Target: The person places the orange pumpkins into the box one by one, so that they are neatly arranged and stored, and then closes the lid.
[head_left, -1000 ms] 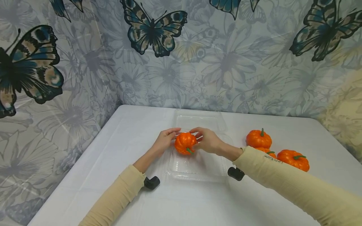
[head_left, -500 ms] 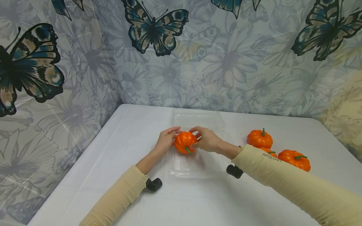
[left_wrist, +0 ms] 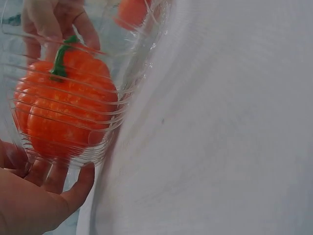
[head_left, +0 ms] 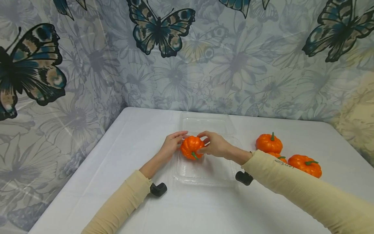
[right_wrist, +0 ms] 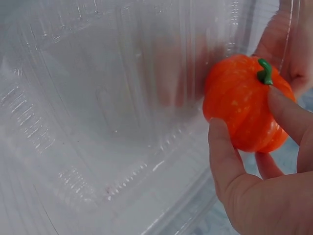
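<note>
My right hand (head_left: 215, 145) grips a small orange toy pumpkin (head_left: 191, 147) with a green stem. Thumb and fingertips lie around its sides in the right wrist view. The pumpkin sits at the left of a clear plastic clamshell container (head_left: 210, 172), near its hinge side. My left hand (head_left: 170, 147) holds the container's left edge beside the pumpkin. Through the ribbed clear wall the left wrist view shows the pumpkin (left_wrist: 68, 105), with the left fingers (left_wrist: 78, 188) at the wall's outside. Whether the pumpkin touches the container floor is hard to tell.
The container's open lid (head_left: 205, 124) lies flat toward the back of the white-covered table (head_left: 140, 126). To the right, three more pumpkins (head_left: 268, 143) sit grouped, one partly hidden behind my right sleeve (head_left: 292, 182). A butterfly-patterned wall covering (head_left: 233, 74) stands behind.
Both hands and the pumpkin stay almost in place. The container shifts very slightly, and the head view tilts a little.
</note>
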The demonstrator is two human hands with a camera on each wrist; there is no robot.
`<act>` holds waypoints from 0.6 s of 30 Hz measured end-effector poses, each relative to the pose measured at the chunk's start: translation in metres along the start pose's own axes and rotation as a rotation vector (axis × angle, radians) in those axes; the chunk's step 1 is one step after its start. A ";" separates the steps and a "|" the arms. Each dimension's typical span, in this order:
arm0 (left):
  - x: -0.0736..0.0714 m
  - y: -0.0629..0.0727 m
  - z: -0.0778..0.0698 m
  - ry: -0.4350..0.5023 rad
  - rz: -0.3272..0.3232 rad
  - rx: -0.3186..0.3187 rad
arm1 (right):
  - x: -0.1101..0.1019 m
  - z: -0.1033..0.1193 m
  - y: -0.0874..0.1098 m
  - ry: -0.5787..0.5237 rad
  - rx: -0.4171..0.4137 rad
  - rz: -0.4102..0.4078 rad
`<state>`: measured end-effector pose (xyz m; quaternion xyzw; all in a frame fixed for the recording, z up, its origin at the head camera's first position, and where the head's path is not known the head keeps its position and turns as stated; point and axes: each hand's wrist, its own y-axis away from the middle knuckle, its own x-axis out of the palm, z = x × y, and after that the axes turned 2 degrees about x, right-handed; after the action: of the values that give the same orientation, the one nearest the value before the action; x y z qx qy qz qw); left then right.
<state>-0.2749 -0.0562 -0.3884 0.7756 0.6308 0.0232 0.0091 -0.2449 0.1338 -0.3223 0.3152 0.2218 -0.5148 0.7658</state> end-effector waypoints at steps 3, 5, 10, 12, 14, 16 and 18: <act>0.000 -0.001 0.001 0.011 0.003 -0.005 | 0.000 -0.002 -0.001 -0.021 0.000 0.004; 0.000 -0.001 0.001 0.014 0.003 -0.003 | 0.000 -0.004 -0.002 -0.036 0.000 0.008; 0.000 -0.002 0.002 0.013 0.004 -0.002 | 0.000 -0.006 -0.004 -0.065 0.005 0.021; 0.000 -0.001 0.002 0.020 0.005 -0.005 | -0.001 -0.006 -0.003 -0.074 0.006 0.029; -0.001 -0.001 0.001 0.022 0.005 -0.004 | -0.001 -0.006 -0.003 -0.088 0.008 0.038; -0.001 -0.001 0.001 0.026 0.003 -0.003 | -0.002 -0.006 -0.002 -0.099 0.008 0.045; -0.001 -0.001 0.001 0.026 0.003 -0.001 | -0.002 -0.007 -0.002 -0.107 0.004 0.050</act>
<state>-0.2757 -0.0571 -0.3891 0.7761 0.6298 0.0335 0.0012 -0.2474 0.1396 -0.3261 0.2942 0.1715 -0.5122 0.7884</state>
